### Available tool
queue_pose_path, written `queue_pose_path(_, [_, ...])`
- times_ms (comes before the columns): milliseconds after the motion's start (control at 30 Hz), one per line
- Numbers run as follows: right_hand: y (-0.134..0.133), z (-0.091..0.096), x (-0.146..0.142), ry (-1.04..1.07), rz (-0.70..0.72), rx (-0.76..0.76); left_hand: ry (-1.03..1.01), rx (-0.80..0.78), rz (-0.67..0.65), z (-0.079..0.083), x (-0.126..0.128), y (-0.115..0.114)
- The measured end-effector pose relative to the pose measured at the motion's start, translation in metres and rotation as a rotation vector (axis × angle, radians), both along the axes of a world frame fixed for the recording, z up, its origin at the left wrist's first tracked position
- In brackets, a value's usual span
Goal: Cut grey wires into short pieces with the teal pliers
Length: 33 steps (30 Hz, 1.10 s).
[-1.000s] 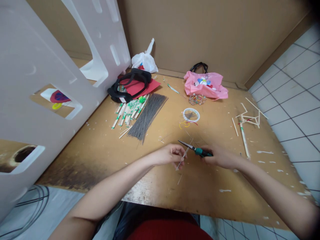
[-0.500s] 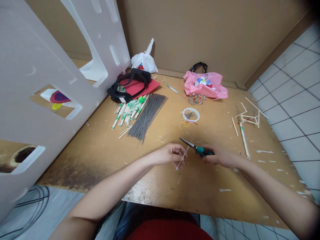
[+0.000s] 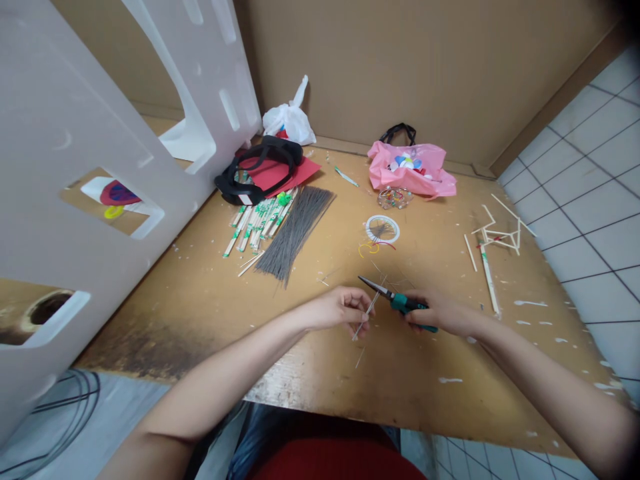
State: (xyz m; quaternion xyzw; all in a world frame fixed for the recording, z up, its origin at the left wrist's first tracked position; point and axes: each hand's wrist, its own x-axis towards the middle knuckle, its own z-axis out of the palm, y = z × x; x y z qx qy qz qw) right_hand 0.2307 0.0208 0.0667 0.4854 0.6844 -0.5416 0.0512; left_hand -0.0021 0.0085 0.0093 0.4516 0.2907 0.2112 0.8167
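Observation:
My left hand (image 3: 341, 310) pinches a thin pale stick (image 3: 367, 317) between its fingers, with fine wires crossing it. My right hand (image 3: 440, 315) grips needle-nose pliers (image 3: 400, 302) with green handles. Their steel jaws point left and end close to the stick, and I cannot tell whether they touch it. Beyond my hands lie a small white ring with dark spokes (image 3: 382, 230) and bits of yellow and red wire (image 3: 367, 249). Both hands rest low over the scuffed wooden table (image 3: 400, 373).
Bundled green-marked sticks (image 3: 257, 227) and a sheaf of grey wires (image 3: 293, 233) lie to the far left. A pink bag (image 3: 410, 172), a white bag (image 3: 290, 120), black goggles (image 3: 255, 175) on red paper and a stick frame (image 3: 500, 235) also sit there. A white foam panel (image 3: 100, 167) stands left.
The pliers have turned slightly, and their lower green handle now shows apart from the upper one below my right hand. My left hand has not visibly moved.

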Motion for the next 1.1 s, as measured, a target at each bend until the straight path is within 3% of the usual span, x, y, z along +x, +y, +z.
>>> queue_pose_path(1100, [0.0010, 0.0008, -0.0016, 0.001, 0.009, 0.038, -0.016, -0.013, 0.004, -0.0007, -0.0008, 0.0003])
